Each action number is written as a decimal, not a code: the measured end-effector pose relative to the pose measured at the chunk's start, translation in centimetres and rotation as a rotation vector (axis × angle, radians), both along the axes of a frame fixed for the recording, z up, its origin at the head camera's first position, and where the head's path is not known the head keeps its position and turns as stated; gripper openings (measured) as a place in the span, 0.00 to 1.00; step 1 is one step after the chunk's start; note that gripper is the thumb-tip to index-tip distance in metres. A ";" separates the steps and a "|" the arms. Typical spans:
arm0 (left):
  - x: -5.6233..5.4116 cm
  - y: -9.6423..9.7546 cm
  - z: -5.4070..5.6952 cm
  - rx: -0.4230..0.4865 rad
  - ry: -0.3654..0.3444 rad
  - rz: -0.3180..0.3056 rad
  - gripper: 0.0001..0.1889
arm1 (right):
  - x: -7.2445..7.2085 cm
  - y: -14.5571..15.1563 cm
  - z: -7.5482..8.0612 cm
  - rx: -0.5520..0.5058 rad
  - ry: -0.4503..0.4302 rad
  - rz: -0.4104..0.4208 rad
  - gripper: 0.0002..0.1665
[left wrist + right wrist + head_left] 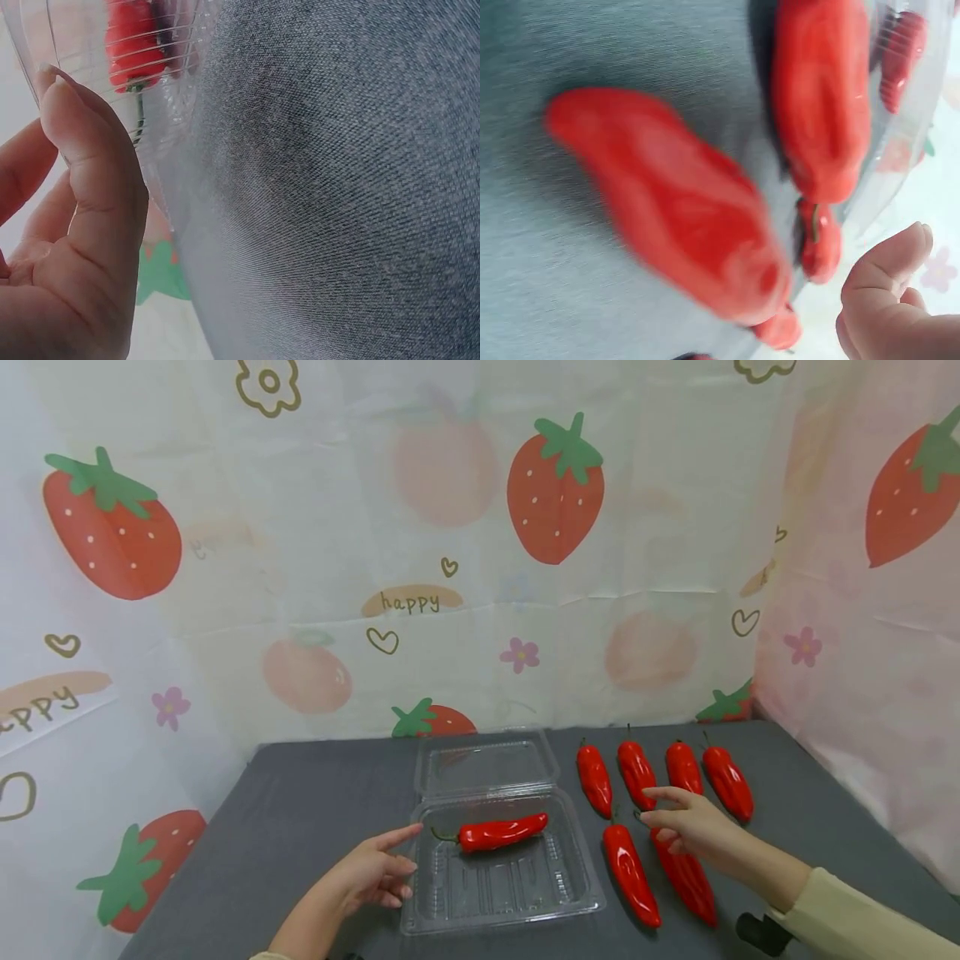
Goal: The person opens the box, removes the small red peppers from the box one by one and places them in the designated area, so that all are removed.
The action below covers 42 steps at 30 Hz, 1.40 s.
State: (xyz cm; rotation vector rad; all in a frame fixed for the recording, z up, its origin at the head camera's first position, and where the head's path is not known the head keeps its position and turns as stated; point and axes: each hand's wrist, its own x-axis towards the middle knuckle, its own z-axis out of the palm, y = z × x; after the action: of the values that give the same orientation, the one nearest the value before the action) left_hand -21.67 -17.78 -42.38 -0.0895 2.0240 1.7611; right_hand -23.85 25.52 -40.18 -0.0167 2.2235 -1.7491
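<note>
A clear plastic clamshell box [506, 917] lies with its lid [487, 768] folded back. Inside its base rests one red chili pepper [501, 833], stem to the left. My left hand [369, 875] is at the box's left edge, forefinger extended toward the rim; in the left wrist view the thumb [82, 142] overlaps the box wall. Above the loose peppers, my right hand [693, 827] hovers with nothing in it. Beneath it lies a red chili pepper [686, 881], partly hidden by the hand, beside another chili pepper [630, 872].
Farther back on the right lie several more red chili peppers [594, 779] in a row. A grey cloth [322, 793] covers the table. Strawberry-print curtains [450, 677] stand behind and at both sides. A black object [761, 933] shows by the right sleeve.
</note>
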 end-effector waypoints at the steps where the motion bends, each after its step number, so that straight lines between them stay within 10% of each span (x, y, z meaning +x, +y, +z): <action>1: 0.0 0.0 0.0 0.001 0.000 -0.001 0.35 | -0.1 -0.3 0.1 -0.004 0.008 0.004 0.38; 28: -0.5 -0.2 -0.1 0.022 -0.013 -0.018 0.34 | -2.0 -7.0 0.4 -0.159 0.149 0.196 0.41; 42: -0.4 -0.4 -0.2 0.030 -0.008 -0.029 0.35 | -2.4 -9.8 -0.6 -0.071 0.221 0.339 0.38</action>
State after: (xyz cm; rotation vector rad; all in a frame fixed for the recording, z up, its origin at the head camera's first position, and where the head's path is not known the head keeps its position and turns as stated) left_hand -22.08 -18.17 -42.58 -0.0578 1.9828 1.7704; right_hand -26.30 15.67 -40.78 -0.5932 2.1442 -1.7009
